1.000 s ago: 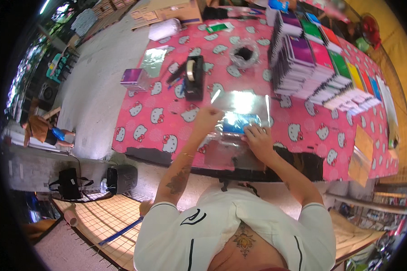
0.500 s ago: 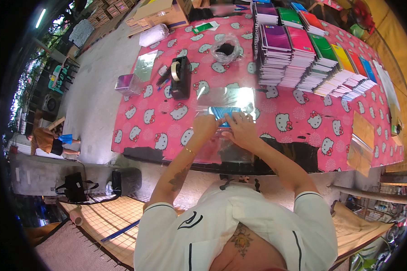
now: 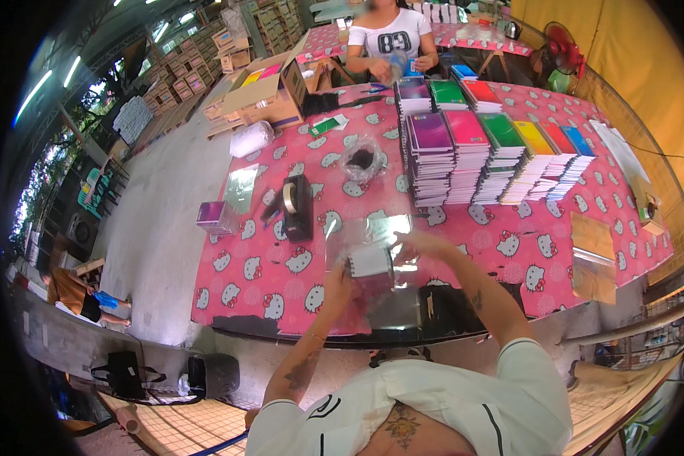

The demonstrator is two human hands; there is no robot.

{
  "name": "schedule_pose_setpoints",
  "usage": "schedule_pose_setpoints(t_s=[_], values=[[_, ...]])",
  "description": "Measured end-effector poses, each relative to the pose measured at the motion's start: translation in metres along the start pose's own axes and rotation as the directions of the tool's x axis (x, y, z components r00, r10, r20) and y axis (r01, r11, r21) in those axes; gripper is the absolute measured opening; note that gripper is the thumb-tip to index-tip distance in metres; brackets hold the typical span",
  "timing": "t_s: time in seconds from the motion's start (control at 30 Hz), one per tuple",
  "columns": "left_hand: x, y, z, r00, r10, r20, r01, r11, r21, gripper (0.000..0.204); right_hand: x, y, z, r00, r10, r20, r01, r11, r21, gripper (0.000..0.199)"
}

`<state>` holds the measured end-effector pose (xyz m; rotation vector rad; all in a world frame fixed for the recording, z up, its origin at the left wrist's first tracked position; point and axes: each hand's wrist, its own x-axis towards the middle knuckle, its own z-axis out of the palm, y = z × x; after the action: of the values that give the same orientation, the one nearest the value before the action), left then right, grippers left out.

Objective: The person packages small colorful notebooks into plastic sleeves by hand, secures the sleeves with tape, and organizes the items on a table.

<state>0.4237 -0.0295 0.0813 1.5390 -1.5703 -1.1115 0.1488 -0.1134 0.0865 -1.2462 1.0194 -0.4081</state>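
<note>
A small spiral notebook (image 3: 369, 260), its white page side up, sits tilted above clear plastic sheets (image 3: 342, 232) at the table's near side. At its left edge, my left hand (image 3: 340, 278) grips it with closed fingers. My right hand (image 3: 419, 244) is just beyond the notebook's upper right corner, over the plastic; its fingers are blurred, so their hold is unclear. Left of the sheets stands a black tape dispenser (image 3: 297, 209) with a roll of tape. A clear bag with dark contents (image 3: 362, 159) lies farther back.
Tall stacks of coloured notebooks (image 3: 463, 163) fill the table's right half. A small wrapped purple stack (image 3: 216, 217) stands at the left edge. An open cardboard box (image 3: 270, 95) is at the back left. A co-worker (image 3: 391, 38) sits across the table, hands holding something.
The view has tilted up, showing the co-worker. Both hands were pressed together over a blue item on the plastic; now they are apart, and a white-paged notebook is in my left hand.
</note>
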Motion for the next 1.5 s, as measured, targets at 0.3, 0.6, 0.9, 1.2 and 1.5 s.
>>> schedule_pose_setpoints(t_s=[0.3, 0.6, 0.9, 1.2, 1.5], values=[[0.135, -0.077, -0.128, 0.830, 0.303, -0.469, -0.123, 0.919, 0.375, 0.040, -0.065, -0.060, 0.079, 0.697, -0.704, 0.139, 0.390, 0.208, -0.897, 0.020], [0.153, -0.101, -0.115, 0.962, -0.127, -0.241, -0.041, 0.807, -0.589, 0.020, -0.050, -0.066, 0.109, 0.774, -0.633, -0.028, 0.120, 0.190, -0.974, 0.027], [0.110, -0.039, -0.154, 0.952, 0.192, -0.239, 0.019, 0.741, 0.671, 0.023, -0.039, -0.066, 0.141, 0.716, -0.679, -0.162, 0.001, 0.233, -0.972, 0.030], [0.046, 0.009, -0.087, 0.805, 0.520, 0.285, -0.452, 0.849, -0.273, 0.022, -0.039, -0.087, 0.157, 0.694, -0.696, -0.185, 0.034, 0.288, -0.957, 0.037], [0.063, 0.028, -0.090, 0.706, 0.627, 0.329, -0.621, 0.772, -0.138, 0.018, -0.068, -0.091, 0.117, 0.567, -0.718, -0.404, -0.047, 0.461, -0.886, 0.058]])
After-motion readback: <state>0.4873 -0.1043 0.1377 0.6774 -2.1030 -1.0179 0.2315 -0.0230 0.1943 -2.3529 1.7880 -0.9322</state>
